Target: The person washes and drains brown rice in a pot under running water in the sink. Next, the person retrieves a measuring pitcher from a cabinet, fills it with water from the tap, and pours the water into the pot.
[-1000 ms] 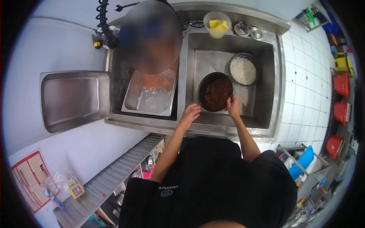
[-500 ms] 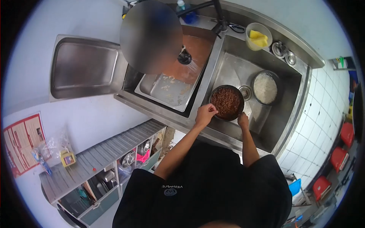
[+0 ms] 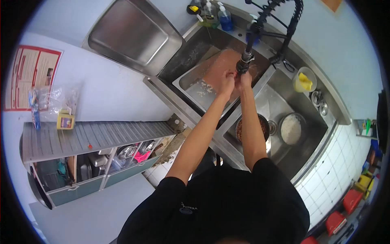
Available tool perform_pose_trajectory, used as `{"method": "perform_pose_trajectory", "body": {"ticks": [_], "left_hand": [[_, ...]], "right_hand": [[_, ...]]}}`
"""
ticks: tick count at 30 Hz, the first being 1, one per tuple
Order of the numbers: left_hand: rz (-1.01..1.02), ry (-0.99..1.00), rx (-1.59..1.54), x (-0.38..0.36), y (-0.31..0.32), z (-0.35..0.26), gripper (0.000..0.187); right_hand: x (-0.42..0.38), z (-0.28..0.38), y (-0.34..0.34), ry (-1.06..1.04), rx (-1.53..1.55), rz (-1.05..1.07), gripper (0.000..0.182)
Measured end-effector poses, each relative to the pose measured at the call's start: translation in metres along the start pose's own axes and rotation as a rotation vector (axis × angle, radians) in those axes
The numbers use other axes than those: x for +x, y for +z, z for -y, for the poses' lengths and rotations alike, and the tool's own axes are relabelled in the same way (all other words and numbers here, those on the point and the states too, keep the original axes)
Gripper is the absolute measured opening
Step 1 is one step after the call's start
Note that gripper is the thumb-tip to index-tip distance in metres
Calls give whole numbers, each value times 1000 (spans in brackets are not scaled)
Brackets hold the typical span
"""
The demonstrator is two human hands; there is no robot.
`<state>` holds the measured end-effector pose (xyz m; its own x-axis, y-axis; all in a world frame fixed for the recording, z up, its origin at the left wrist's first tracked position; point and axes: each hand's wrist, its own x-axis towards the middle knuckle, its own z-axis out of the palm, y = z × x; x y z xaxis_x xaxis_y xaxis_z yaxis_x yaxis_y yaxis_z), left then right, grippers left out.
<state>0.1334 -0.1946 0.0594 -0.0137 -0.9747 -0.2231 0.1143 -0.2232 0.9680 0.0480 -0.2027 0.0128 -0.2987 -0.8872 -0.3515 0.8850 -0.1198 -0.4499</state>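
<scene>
Black and ribbed, a spray nozzle hangs over the left basin, and both hands are now close together just under it. Half a second ago they were at the pot in the right basin; they have since left it, so handling of its grains appears paused, the work having shifted to the nozzle. The left hand has its fingers bent, with nothing visible in them. The right hand is partly hidden by the nozzle — whether it grips anything, I cannot tell.

The pot is round and dark, partly covered by the right forearm, beside the drain. Its grains are reddish-brown and pebbly. Nearby, a round bowl holds fine white grains. Under the hands, a rectangular steel tray holds cloudy brown water, with pale scraps scattered at its near end. A translucent tub behind the right basin holds a soft yellow cloth.
</scene>
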Motion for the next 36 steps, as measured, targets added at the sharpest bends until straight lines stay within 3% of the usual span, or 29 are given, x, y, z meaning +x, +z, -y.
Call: {"method": "perform_pose_trajectory", "body": {"ticks": [1,3,4,5,6,7,9,10,12,14,15,17,19,20,21,22,23,24,25,26,27,28,29,30,31,33,34,36], "left_hand": [[-2,9,-20,4,3,-9,26],[186,-322,103,6,11,-25,28],[194,-316,90,15,10,-4,28],[252,-469,-39,32,9,36,30],[309,-619,-169,43,13,56,32],[312,-605,-182,41,19,55,32],[239,-645,-350,24,22,57,35],[221,-634,-364,23,24,54,35],[322,-690,-458,19,23,55,39],[372,-616,-414,25,20,63,38],[441,-553,-362,29,16,69,37],[431,-362,-181,41,0,87,27],[251,-408,-121,52,-20,90,15],[213,-388,-124,47,-33,66,15],[91,-295,84,30,-45,24,15],[-47,-215,287,16,-63,-1,17],[-112,-52,352,27,-79,11,22],[-183,105,420,43,-88,25,28],[-145,109,396,47,-97,16,31],[-101,114,371,46,-106,2,35],[-105,219,497,40,-112,-13,39],[-92,315,630,35,-114,-17,43],[35,339,787,51,-113,27,52],[81,352,854,55,-114,41,57],[128,369,919,60,-114,56,61],[309,276,760,37,-118,11,69],[408,228,681,23,-123,-8,72],[310,289,770,-12,-135,-33,69]], "right_hand": [[12,-1,-15,15,94,80,19],[31,-1,-36,49,-67,119,23],[43,-2,-48,44,-381,34,23],[54,3,-58,37,-693,-56,23],[58,13,-75,-338,-1151,-50,22],[58,24,-89,-739,-1586,-35,23],[20,78,-54,-817,-1658,-397,32],[24,100,-63,-961,-1733,-563,40],[-6,127,-26,-1053,-1915,-730,43],[13,151,-58,-773,-2080,-412,41],[20,167,-66,-784,-2080,-390,41],[35,194,-77,-641,-2081,17,36],[45,216,-84,-581,-2128,72,30],[29,221,-75,-752,-2094,73,24],[30,229,-83,-668,-1974,42,33],[63,227,-133,-846,-1726,43,32],[45,223,-127,-853,-1918,-74,33],[35,217,-126,-871,-1907,-120,33],[31,212,-139,-993,-1808,-30,35],[27,208,-142,-424,-1552,-188,39],[2,194,-126,-137,-1112,-162,45],[-18,174,-110,-15,-632,-84,43],[15,176,-164,-152,-1595,155,43],[53,180,-226,-570,-2498,241,43],[23,161,-189,-729,-2346,117,42],[-33,124,-115,-1046,-1975,-58,40],[-55,115,-89,-976,-1979,-167,38],[-89,103,-48,-751,-1977,-494,32]]}}
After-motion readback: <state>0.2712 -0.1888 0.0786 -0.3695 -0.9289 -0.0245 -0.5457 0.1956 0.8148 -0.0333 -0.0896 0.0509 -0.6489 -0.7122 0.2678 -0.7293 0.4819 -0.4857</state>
